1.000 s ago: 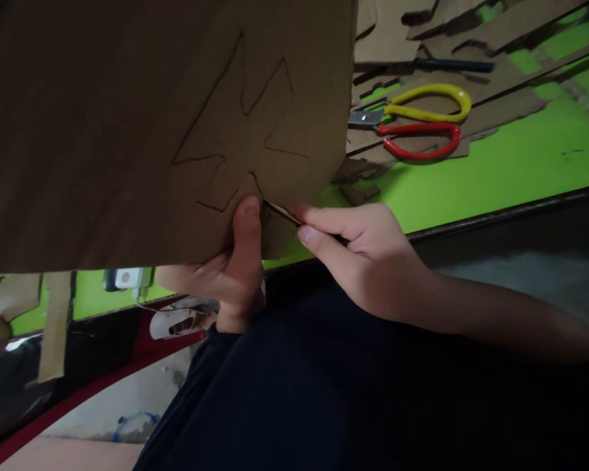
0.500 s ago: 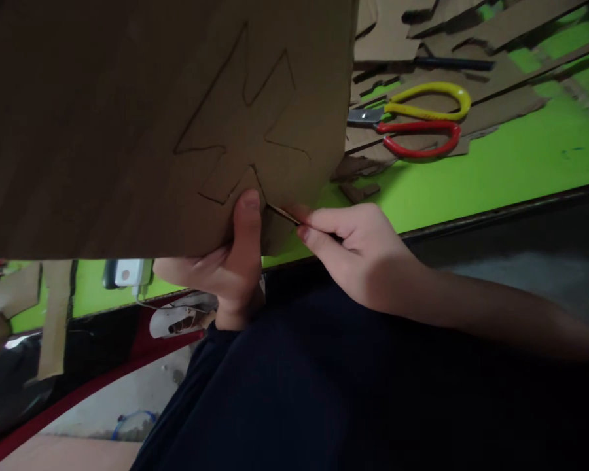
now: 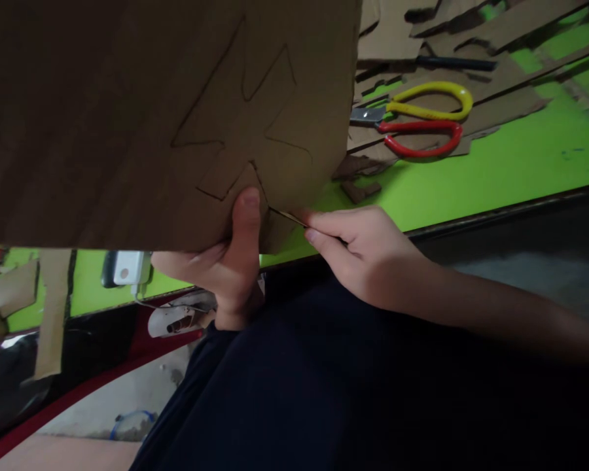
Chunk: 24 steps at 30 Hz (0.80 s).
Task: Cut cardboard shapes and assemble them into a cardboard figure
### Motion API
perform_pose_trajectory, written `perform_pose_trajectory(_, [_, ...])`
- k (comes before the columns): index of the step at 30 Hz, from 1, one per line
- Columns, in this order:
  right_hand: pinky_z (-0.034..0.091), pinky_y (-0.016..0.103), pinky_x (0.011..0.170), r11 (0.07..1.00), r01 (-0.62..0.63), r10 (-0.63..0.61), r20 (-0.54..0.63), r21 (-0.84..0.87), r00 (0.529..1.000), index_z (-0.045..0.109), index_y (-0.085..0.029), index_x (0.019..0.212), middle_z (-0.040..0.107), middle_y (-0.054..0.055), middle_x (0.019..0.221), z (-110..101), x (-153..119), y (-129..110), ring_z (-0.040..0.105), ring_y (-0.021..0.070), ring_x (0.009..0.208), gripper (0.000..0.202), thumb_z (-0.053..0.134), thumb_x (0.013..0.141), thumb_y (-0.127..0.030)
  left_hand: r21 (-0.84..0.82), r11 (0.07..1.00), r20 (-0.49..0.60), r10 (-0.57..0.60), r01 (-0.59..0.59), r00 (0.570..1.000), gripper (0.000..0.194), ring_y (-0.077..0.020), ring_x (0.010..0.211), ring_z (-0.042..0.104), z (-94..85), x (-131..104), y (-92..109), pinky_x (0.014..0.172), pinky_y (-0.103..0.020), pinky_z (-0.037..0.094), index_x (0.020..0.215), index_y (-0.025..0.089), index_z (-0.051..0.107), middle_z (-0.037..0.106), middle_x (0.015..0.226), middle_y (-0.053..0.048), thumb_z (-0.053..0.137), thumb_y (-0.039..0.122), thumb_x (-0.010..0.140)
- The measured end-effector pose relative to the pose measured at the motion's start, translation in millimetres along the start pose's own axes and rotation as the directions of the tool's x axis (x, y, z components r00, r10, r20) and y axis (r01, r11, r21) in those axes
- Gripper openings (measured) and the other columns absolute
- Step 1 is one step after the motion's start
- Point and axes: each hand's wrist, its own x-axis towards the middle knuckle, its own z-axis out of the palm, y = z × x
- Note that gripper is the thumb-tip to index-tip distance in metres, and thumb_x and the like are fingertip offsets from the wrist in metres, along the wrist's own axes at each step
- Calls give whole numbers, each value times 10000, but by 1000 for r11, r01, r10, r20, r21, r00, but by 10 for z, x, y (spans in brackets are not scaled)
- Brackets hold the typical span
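A large brown cardboard sheet (image 3: 103,131) is held up, tilted, with a jagged, star-like outline (image 3: 220,142) drawn on it in dark line. My left hand (image 3: 226,261) grips its lower edge, thumb on the front face just below the outline and fingers behind. My right hand (image 3: 363,252) pinches a thin, narrow blade (image 3: 288,216) between thumb and fingers. The blade's tip meets the cardboard at the outline's lower right, close beside my left thumb. Its handle, if any, is hidden in my hand.
Scissors (image 3: 422,121) with yellow and red handles lie on cardboard scraps (image 3: 505,98) on the green table (image 3: 510,160). A dark rod-like thing (image 3: 456,63) lies behind them. A white plug-like box (image 3: 130,268) with a cable sits at left, near a cardboard strip (image 3: 53,314).
My right hand has drawn slightly to the right with the blade, showing a little more of it. The cardboard's lower left edge has risen slightly; my left hand keeps its grip.
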Motion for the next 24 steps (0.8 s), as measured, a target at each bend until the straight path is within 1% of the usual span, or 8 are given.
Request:
perform_pose_trajectory(4, [429, 337, 678, 988, 82, -73, 74, -131, 995, 904, -183, 1129, 746, 17, 778, -73, 86, -25, 619, 162, 693, 321, 588, 1163, -223, -30, 999, -27, -36, 35, 999, 551, -531, 1341, 857, -1, 28, 14, 865, -739, 803, 1127, 268, 826, 902, 1204, -65, 1056, 664, 821])
perform_pose_trajectory(6, [426, 336, 694, 981, 121, -109, 80, -151, 991, 886, -196, 1109, 755, 21, 812, -113, 64, 15, 626, 162, 716, 307, 585, 1162, -225, -36, 999, -151, -45, 40, 987, 518, -531, 1346, 853, 20, 9, 54, 918, -763, 791, 1133, 268, 818, 897, 1199, -71, 1038, 641, 848])
perform_pose_trajectory(10, [448, 350, 707, 966, 129, -122, 47, -224, 991, 866, -235, 1083, 748, 35, 837, -159, -22, 87, 652, 193, 759, 293, 584, 1158, -252, 91, 996, -557, 32, 23, 830, 335, -430, 1114, 912, 107, -54, 127, 907, -766, 765, 1021, 299, 793, 871, 1004, -3, 958, 589, 993])
perform_pose_trajectory(11, [442, 360, 699, 957, 129, -121, 46, -261, 992, 867, -243, 1086, 731, 40, 819, -160, -28, 89, 644, 202, 747, 297, 578, 1153, -251, 124, 992, -574, 49, 28, 818, 317, -404, 1067, 915, 122, -62, 138, 863, -750, 762, 998, 305, 787, 863, 963, 13, 943, 581, 1019])
perform_pose_trajectory(14, [436, 386, 701, 916, 144, -115, 97, -375, 989, 891, -245, 1180, 749, 70, 816, -150, 22, 69, 657, 231, 746, 337, 558, 1126, -230, 156, 987, -517, 50, 37, 855, 344, -426, 1114, 913, 142, -61, 153, 779, -756, 731, 960, 309, 775, 865, 920, 4, 875, 619, 1070])
perform_pose_trajectory(18, [470, 385, 723, 910, 160, -115, 138, -382, 984, 930, -215, 1226, 817, 87, 839, -142, 119, 93, 689, 241, 742, 393, 556, 1104, -216, 79, 996, -535, 3, 47, 845, 393, -495, 1303, 860, 217, -81, 142, 883, -807, 707, 942, 312, 739, 839, 901, -40, 897, 663, 1019])
perform_pose_trajectory(21, [532, 354, 716, 953, 158, -141, 81, -257, 987, 943, -249, 1295, 853, 55, 861, -158, 83, 162, 734, 227, 734, 383, 599, 1128, -258, -25, 999, -575, -30, 20, 818, 374, -419, 1211, 869, 348, -162, 110, 956, -705, 734, 996, 272, 731, 804, 929, -46, 912, 598, 1013])
perform_pose_trajectory(24, [638, 372, 847, 973, 169, -180, -60, -156, 982, 945, -291, 1397, 926, 82, 1058, -233, -32, 185, 850, 258, 926, 371, 692, 1127, -266, -23, 998, -578, 31, -55, 816, 362, -279, 965, 831, 457, -236, 144, 797, -565, 723, 1172, 276, 735, 781, 1033, -43, 845, 604, 1068])
